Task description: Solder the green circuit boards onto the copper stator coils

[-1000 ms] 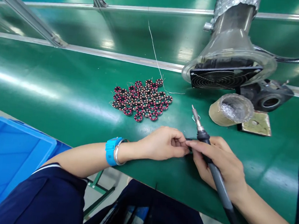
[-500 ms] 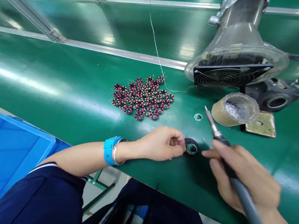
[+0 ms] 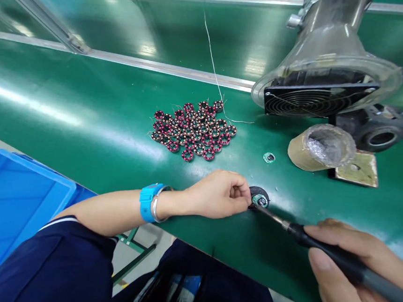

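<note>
My right hand (image 3: 356,272) is wrapped round the dark handle of a soldering iron (image 3: 323,248). The iron's metal tip reaches left onto a small green circuit board (image 3: 261,200), which lies in a black round part (image 3: 255,191) on the bench. At that part's left edge, my left hand (image 3: 224,195) is closed, with thumb and forefinger pinched together against the rim; whether a fine wire is also between them is hidden. A second round green circuit board (image 3: 269,158) lies flat just beyond. Farther left sits a cluster of several small copper-wound ring coils (image 3: 192,129).
A thin solder wire (image 3: 212,60) hangs down and ends on the bench behind the coils. At the right are a cardboard-coloured cup (image 3: 302,152), a fume-extraction hood with a fan (image 3: 308,101), a soldering-iron stand (image 3: 379,131) and its sponge tray (image 3: 358,169). A blue crate (image 3: 15,219) stands at lower left.
My right hand has moved down and to the right, lowering the soldering iron's tip from above the bench onto the circuit board. My left hand has stayed at the black round part.
</note>
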`<state>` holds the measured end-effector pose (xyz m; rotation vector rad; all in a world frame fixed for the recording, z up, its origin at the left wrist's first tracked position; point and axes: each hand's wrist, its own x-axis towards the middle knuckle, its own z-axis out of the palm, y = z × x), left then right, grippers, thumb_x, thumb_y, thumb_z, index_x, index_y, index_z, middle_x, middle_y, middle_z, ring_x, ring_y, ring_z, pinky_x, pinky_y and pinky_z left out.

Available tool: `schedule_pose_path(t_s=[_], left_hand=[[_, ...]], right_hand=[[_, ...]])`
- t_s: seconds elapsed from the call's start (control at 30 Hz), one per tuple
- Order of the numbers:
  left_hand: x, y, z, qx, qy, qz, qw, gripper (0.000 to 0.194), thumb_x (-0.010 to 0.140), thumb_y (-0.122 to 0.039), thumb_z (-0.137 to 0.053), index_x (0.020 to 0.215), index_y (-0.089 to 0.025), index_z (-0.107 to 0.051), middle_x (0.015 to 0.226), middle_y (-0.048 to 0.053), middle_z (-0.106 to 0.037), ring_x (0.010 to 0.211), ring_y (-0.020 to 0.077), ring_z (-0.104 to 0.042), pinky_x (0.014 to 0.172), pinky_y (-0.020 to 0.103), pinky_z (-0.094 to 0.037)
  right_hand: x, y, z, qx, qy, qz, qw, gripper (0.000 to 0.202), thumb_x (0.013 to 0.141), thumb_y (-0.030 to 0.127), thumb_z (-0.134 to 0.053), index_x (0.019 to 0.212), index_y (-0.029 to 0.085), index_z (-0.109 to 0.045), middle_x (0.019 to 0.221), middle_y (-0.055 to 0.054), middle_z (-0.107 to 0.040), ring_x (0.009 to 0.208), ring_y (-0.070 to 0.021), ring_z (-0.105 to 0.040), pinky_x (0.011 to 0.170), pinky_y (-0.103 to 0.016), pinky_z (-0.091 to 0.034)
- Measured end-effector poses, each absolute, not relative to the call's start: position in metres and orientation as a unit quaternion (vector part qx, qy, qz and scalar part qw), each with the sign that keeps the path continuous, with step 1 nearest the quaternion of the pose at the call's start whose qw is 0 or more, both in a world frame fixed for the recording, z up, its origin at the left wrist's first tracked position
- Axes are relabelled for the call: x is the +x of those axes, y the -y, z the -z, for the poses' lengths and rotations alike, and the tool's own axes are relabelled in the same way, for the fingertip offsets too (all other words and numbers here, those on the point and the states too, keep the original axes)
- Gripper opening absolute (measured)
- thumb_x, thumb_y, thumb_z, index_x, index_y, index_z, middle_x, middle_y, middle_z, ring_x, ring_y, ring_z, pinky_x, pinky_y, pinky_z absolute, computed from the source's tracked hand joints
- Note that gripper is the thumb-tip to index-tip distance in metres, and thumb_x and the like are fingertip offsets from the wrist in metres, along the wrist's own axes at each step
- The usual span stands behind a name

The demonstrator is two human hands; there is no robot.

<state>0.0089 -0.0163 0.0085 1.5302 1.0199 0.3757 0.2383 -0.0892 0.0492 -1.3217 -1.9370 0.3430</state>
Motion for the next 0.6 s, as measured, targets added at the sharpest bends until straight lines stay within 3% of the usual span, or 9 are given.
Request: schedule_pose_path(t_s=[0.27,0.6], left_hand=[[0.011,0.017,-0.011,0.668,-0.441,-0.171,0.574,0.005,0.076,-0.015,-0.061,0.074,-0.014,-0.066,0.068,-0.002,-0.064,0.057,0.0068,-0.058,0.052,0.016,-0.044],[0.010,0.017,-0.010,0.674,-0.444,-0.165,0.567,0.006,0.077,-0.018,-0.062,0.074,-0.014,-0.065,0.069,-0.001,-0.064,0.057,0.0068,-0.057,0.052,0.017,-0.043]], right_hand=[[0.237,0.086,-0.047,-0.516,0.760,-0.129,0.374,0.011,0.083,0.020,-0.063,0.093,0.025,-0.066,0.074,0.000,-0.068,0.053,-0.0104,-0.062,0.041,-0.022,-0.041],[0.248,0.099,-0.039,-0.553,0.675,-0.197,0.447,0.012,0.081,0.024,-0.067,0.092,0.027,-0.071,0.072,-0.003,-0.067,0.062,-0.0178,-0.066,0.051,-0.030,-0.049]])
